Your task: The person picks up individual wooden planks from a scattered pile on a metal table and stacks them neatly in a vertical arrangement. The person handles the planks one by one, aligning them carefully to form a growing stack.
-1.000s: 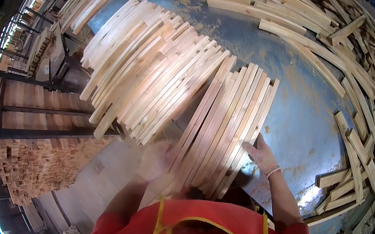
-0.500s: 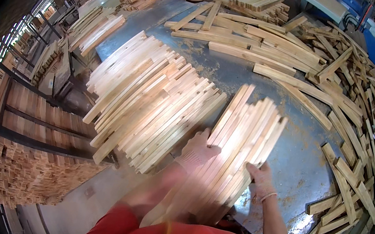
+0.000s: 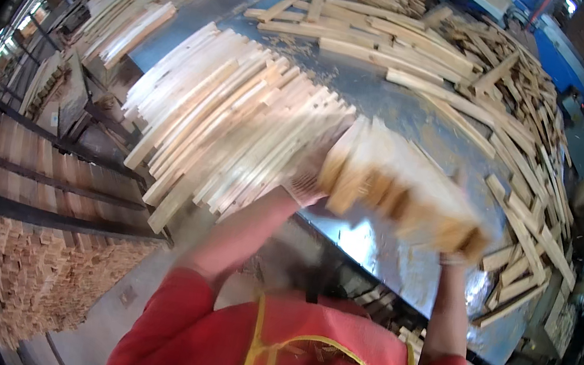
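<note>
Between my two hands a bundle of pale wooden strips (image 3: 408, 174) is raised over the metal table (image 3: 410, 278), its cut ends facing me and smeared by motion. My left hand (image 3: 305, 183), in a light knit glove, presses on the bundle's left side. At the right end my right hand (image 3: 452, 258) grips it too, largely hidden behind the wood. Just left of the bundle lies a wide row of similar strips (image 3: 240, 125), laid side by side with uneven ends.
Loose strips (image 3: 435, 48) lie across the table's far side. A jumbled heap of wood (image 3: 537, 130) runs down the right. At lower left stands a big stack of cut pieces (image 3: 33, 271) beside a dark metal rack (image 3: 35, 211). Blue machinery (image 3: 564, 54) is at far right.
The bundle has swung up from slanting toward my body, its near ends now lifted and facing me. Both hands moved with it, the right one farther right. The view shifted slightly.
</note>
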`<state>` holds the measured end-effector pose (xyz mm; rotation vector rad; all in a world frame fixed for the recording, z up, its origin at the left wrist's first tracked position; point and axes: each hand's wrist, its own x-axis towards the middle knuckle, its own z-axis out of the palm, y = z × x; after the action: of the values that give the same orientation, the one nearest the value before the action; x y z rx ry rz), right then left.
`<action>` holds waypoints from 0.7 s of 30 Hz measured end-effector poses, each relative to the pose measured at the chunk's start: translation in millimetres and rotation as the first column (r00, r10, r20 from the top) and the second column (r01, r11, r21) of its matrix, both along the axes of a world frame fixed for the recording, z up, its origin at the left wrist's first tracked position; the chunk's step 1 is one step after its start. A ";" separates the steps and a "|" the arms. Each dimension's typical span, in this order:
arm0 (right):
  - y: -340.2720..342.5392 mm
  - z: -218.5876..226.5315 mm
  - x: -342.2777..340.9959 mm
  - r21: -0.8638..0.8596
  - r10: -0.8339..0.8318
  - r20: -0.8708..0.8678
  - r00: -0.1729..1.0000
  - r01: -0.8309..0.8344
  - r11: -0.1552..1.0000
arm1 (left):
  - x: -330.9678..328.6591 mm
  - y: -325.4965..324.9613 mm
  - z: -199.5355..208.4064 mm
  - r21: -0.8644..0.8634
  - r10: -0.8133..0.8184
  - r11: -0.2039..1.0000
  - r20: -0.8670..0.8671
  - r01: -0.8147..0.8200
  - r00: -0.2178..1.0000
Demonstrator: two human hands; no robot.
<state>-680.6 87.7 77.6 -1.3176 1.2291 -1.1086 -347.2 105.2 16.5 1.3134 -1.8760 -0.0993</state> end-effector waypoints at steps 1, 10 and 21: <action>11.7 -30.0 6.6 0.067 0.042 -0.061 0.997 -0.038 0.997 | 11.9 19.3 -18.2 0.110 -0.056 0.992 0.001 0.055 0.998; 80.4 -159.3 55.4 0.201 0.292 -0.940 0.177 -0.404 0.893 | 71.3 70.7 -79.4 0.273 -0.136 0.945 0.827 -0.179 0.546; 55.3 -97.6 81.8 0.468 0.363 -0.302 0.882 -0.194 0.862 | -10.5 114.4 -48.2 0.415 -0.064 0.880 0.586 -0.232 0.808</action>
<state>-598.9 143.0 -20.0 -1.3463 1.4025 -0.3407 -357.7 219.6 -31.6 1.9329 -2.4064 -0.1145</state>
